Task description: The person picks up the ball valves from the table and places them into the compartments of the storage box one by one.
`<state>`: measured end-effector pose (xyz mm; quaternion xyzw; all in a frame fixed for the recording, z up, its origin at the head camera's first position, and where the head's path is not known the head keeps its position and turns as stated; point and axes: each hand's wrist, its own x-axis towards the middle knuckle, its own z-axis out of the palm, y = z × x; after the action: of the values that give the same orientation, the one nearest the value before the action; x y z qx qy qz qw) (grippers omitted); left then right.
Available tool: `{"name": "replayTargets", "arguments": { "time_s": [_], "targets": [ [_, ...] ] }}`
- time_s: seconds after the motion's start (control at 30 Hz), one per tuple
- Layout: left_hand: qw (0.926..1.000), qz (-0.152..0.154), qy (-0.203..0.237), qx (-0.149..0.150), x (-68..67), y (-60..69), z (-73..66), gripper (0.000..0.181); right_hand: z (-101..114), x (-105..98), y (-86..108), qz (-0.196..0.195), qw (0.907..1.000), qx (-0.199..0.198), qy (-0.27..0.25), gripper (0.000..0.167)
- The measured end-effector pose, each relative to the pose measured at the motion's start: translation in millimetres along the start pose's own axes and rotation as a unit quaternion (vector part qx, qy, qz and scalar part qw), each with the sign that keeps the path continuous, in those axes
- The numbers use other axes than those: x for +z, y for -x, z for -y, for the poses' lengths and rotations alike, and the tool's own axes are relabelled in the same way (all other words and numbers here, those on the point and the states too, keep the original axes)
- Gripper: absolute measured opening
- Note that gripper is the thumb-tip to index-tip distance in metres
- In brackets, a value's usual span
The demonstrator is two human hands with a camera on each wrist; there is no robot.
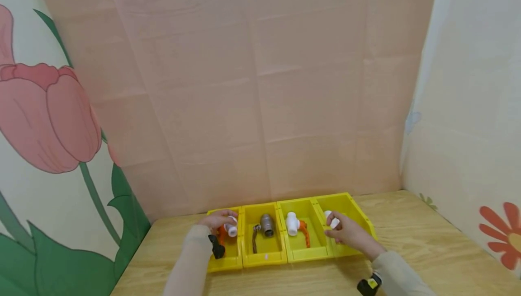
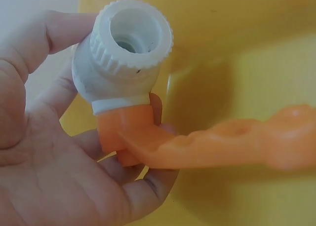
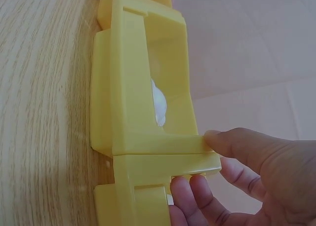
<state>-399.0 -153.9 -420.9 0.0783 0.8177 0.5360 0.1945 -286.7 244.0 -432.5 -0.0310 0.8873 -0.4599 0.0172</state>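
Note:
In the head view my left hand (image 1: 220, 219) is in the leftmost compartment of a yellow bin row. It holds a white ball valve (image 2: 116, 80) with an orange handle (image 2: 222, 142), thumb beside the white body and fingers under the orange neck. My right hand (image 1: 346, 233) is at the rightmost compartment, fingers bent and close to a white fitting (image 1: 333, 222). Seen from the right wrist, the thumb and fingertips lie on either side of the compartment wall (image 3: 165, 162). Only a white sliver shows beside the fingers, so whether they grip the fitting is hidden.
The yellow bin row (image 1: 266, 260) stands on a wooden table (image 1: 411, 223) against a pinkish sheet (image 1: 260, 106). A grey metal valve (image 1: 267, 225) lies in the second compartment. Another white valve (image 1: 292, 223) with an orange handle lies in the third.

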Motion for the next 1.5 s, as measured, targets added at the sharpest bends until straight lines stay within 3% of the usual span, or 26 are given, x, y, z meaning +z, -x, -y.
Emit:
{"name": "replayTargets", "arguments": {
  "time_s": [0.17, 0.5, 0.7, 0.87, 1.23, 1.5],
  "targets": [
    [0.9996, -0.008, -0.025, -0.009, 3.9, 5.3, -6.1, 0.031, 1, 1, -0.7, -0.013, 0.9999, 0.007, 0.006, 0.022],
    [0.9971, -0.009, -0.075, -0.012, 3.3, -9.7, 9.5, 0.032, 3, 2, -1.1, -0.018, 0.9996, 0.021, 0.008, 0.022],
    [0.9927, -0.011, -0.117, -0.024, 5.2, -4.2, -0.3, 0.032, 3, 0, 0.5, -0.006, 0.9999, 0.001, 0.009, 0.023],
    [0.9934, -0.011, -0.109, -0.035, 7.1, 0.5, -5.5, 0.03, 3, -1, 0.7, 0.001, 0.9999, -0.001, 0.01, 0.023],
    [0.9885, -0.006, -0.147, -0.036, 1.5, -23.7, 13.1, 0.027, 5, 1, 3.1, -0.008, 0.9999, 0.0, 0.006, 0.022],
    [0.9833, -0.008, -0.178, -0.038, 1.4, -18.7, 6.8, 0.025, 6, 0, 4.2, -0.002, 1.0, -0.007, -0.003, 0.022]
  ]
}}
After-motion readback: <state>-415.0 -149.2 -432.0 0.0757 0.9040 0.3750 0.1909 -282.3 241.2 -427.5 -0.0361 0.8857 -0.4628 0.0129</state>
